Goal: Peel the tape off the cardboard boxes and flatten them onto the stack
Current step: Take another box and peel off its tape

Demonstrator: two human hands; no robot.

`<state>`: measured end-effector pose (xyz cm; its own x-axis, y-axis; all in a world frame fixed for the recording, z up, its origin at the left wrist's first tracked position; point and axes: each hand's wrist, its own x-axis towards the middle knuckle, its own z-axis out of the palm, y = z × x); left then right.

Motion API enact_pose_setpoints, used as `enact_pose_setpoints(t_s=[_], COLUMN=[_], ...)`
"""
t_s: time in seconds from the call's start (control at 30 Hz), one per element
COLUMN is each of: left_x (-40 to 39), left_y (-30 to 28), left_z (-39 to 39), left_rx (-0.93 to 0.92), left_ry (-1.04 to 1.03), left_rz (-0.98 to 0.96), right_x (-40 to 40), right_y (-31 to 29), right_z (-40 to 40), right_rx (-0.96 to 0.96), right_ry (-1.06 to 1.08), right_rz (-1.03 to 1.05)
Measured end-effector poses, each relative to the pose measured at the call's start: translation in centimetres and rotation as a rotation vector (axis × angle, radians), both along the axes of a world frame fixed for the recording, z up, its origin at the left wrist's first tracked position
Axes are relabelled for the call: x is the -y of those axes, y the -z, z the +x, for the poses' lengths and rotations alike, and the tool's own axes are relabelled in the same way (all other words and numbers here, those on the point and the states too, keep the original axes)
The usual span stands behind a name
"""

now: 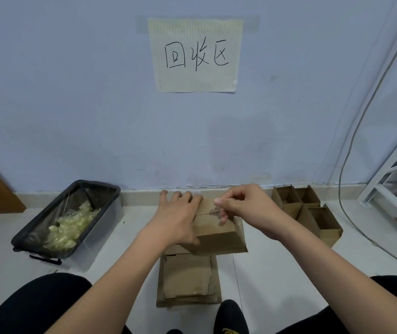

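A: One box [219, 227] is in hand right now, held up over the stack of flattened cardboard [187, 280] on the floor by the wall.

B: And the hands?

A: The left hand [178, 213] lies across the box's top and left side, fingers spread and fairly straight, thumb down the near face — steadying it. The right hand [243, 208] has its thumb and forefinger pinched together above the top seam; I judge it is pulling a clear strip of tape, though the tape itself is too faint to make out.

B: How far along, then?

A: Partway, I'd say. The stack already holds several flat sheets, and the bin [110, 208] on the left has a heap of crumpled pale tape [72, 225] in its liner. But a cluster of open boxes [308, 210] stands to the right, near the wall — those are not yet flattened.

B: So this box first?

A: Likely: tape off, flatten it, lay it on the stack.
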<state>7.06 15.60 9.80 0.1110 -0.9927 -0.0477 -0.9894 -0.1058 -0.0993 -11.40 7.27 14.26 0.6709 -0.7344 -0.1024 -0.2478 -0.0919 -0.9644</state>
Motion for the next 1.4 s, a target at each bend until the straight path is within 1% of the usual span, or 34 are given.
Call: enact_pose_setpoints(t_s=[0.03,0.13,0.17,0.23,0.3,0.37,0.5,0.63,0.73,0.87,0.97,1.1,1.17,1.23,1.3,1.4], left_x=[0.1,0.3,0.4,0.5,0.7,0.8,0.7,0.6,0.7,0.7,0.6,0.6,0.5,0.5,0.4,0.5], left_y=[0.1,0.1,0.1,0.1,0.1,0.0,0.2,0.1,0.0,0.1,0.0,-0.1,-0.1,-0.1,-0.3,-0.5], left_z=[-0.4,-1.7,-2.0,-2.1,-1.6,-0.8,0.1,0.4,0.5,0.7,1.0,1.0,1.0,1.2,1.5,1.6], left_rx=[-0.046,-0.308,-0.37,-0.419,-0.41,-0.399,-0.395,-0.436,-0.479,-0.529,-0.526,-0.514,-0.513,-0.504,-0.495,-0.503], left_ry=[0.023,0.049,0.043,0.02,-0.02,-0.056,-0.089,-0.104,-0.108,-0.109,-0.109,-0.096,-0.098,-0.103,-0.105,-0.086], left_rz=[-0.013,-0.051,-0.056,-0.062,-0.063,-0.048,-0.029,-0.041,-0.044,-0.026,-0.022,-0.003,0.008,0.019,0.029,0.036], right_x=[-0.1,-0.8,-0.7,-0.4,0.1,0.6,1.6,2.0,1.9,1.3,1.0,0.7,0.7,0.7,0.9,1.1], right_y=[-0.1,-0.7,-0.9,-1.5,-1.9,-2.0,-1.9,-1.9,-1.7,-1.9,-2.1,-2.4,-2.8,-2.9,-2.8,-2.4], right_z=[0.0,0.3,0.3,0.0,-0.6,-1.2,-2.1,-2.6,-2.2,-1.8,-1.9,-2.0,-2.2,-2.6,-2.9,-2.9], right_rx=[0.032,0.131,0.155,0.196,0.217,0.159,-0.02,-0.223,-0.179,-0.211,-0.23,-0.294,-0.308,-0.335,-0.314,-0.24], right_ry=[-0.008,-0.025,-0.031,-0.045,-0.054,-0.028,0.026,0.038,0.047,-0.026,-0.039,-0.075,-0.109,-0.206,-0.272,-0.241], right_rz=[0.034,0.152,0.182,0.234,0.262,0.217,0.017,-0.243,-0.29,-0.256,-0.183,-0.263,-0.206,-0.131,-0.071,-0.018])
